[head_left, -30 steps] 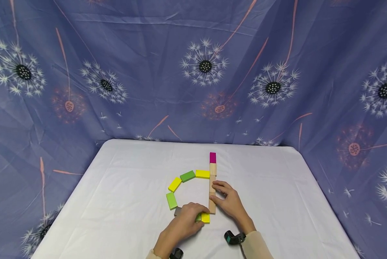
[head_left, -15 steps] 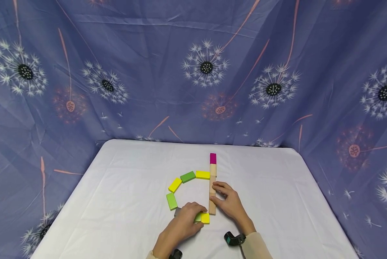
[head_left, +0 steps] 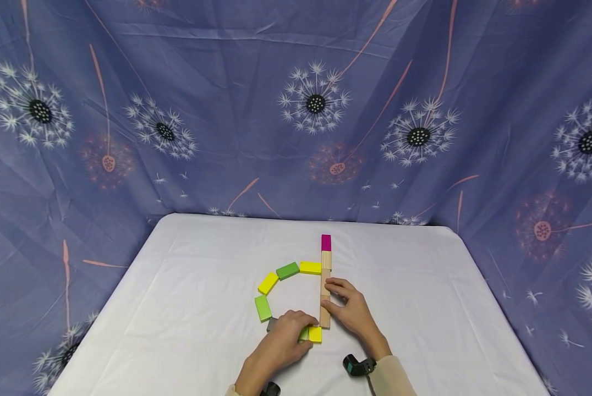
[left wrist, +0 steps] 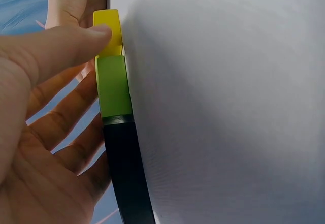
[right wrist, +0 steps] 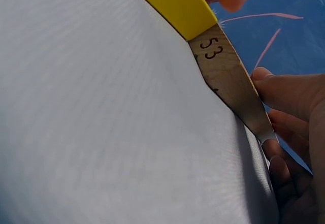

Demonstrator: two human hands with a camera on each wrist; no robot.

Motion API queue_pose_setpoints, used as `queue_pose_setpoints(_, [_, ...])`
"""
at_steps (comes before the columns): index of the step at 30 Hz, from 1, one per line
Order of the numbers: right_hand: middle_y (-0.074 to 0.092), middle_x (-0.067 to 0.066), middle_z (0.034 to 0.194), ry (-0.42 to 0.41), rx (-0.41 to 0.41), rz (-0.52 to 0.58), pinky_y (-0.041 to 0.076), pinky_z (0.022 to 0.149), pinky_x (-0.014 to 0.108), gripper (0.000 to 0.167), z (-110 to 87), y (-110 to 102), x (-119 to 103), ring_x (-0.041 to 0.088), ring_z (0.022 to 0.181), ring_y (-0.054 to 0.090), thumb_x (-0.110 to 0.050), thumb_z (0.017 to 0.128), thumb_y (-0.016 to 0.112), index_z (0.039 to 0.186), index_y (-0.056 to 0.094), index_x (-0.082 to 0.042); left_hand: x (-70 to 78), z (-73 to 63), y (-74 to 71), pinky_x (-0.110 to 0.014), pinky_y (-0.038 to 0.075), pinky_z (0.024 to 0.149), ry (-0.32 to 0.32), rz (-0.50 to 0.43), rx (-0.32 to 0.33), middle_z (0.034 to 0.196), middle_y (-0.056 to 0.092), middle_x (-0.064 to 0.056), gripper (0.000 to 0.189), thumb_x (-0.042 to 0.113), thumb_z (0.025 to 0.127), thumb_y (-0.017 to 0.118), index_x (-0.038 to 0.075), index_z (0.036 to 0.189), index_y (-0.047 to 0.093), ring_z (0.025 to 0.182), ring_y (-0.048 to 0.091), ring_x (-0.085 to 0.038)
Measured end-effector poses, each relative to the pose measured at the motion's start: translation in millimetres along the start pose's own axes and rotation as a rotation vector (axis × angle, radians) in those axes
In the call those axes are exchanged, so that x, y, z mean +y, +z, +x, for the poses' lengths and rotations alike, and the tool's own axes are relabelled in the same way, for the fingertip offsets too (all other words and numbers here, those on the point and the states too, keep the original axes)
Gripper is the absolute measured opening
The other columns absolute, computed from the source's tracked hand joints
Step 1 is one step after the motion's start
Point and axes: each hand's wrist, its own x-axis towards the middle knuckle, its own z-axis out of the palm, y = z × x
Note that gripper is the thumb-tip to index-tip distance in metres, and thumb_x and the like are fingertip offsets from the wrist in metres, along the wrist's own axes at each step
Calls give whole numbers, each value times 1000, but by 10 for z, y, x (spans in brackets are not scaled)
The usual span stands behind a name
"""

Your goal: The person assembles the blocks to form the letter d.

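Observation:
Coloured and plain wooden blocks lie on the white cloth, forming a curve joined to a straight column. At the curve's near end my left hand (head_left: 287,335) pinches a small yellow block (head_left: 315,334), with the thumb on its near side and fingers on the far side. A green block (left wrist: 114,87) and a dark block (left wrist: 127,168) adjoin it in the left wrist view. My right hand (head_left: 352,308) rests its thumb and fingertips on the plain wooden blocks (head_left: 324,316) of the column. One plain block (right wrist: 223,66) carries the number 53 in the right wrist view.
The curve continues with a light green block (head_left: 263,308), a yellow block (head_left: 268,283), a green block (head_left: 288,270) and another yellow block (head_left: 310,268). A magenta block (head_left: 326,242) tops the column. A patterned blue curtain (head_left: 226,110) hangs behind the table (head_left: 202,247).
The small yellow block under my left hand has shifted very slightly. Both hands stay nearly in place, and the head view has moved a little.

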Motion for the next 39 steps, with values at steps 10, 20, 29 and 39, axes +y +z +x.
queue_pose_setpoints(10, [66,-4,135,23,-2,-5,51,107,45,45,-4,9,16,23,132,60,-23,86,85,126,74,-8,2,-41,5,-44,50,102,57,56,94,119,71,7,38,22,84,83,20,121,73,118,61,-19])
queue_pose_setpoints(20, [65,-6,137,48,-6,-6,51,107,46,45,-56,-11,27,22,132,59,-26,86,85,127,74,-10,-22,-108,-57,-47,47,106,49,36,118,120,70,8,36,25,88,80,20,122,72,122,59,-19])
queue_pose_setpoints(29, [65,-6,137,40,-4,-3,52,106,44,41,-35,-43,-9,22,131,60,-23,86,85,125,75,-11,-121,-138,-133,-46,48,104,77,16,202,118,71,7,34,25,89,78,17,122,72,119,60,-17])
queue_pose_setpoints(39, [64,-3,141,39,-19,19,54,103,42,42,-36,-62,-51,24,130,60,-21,88,83,128,73,-11,-287,-216,-311,-51,48,103,59,47,279,120,68,5,35,24,87,80,16,121,72,120,60,-20])
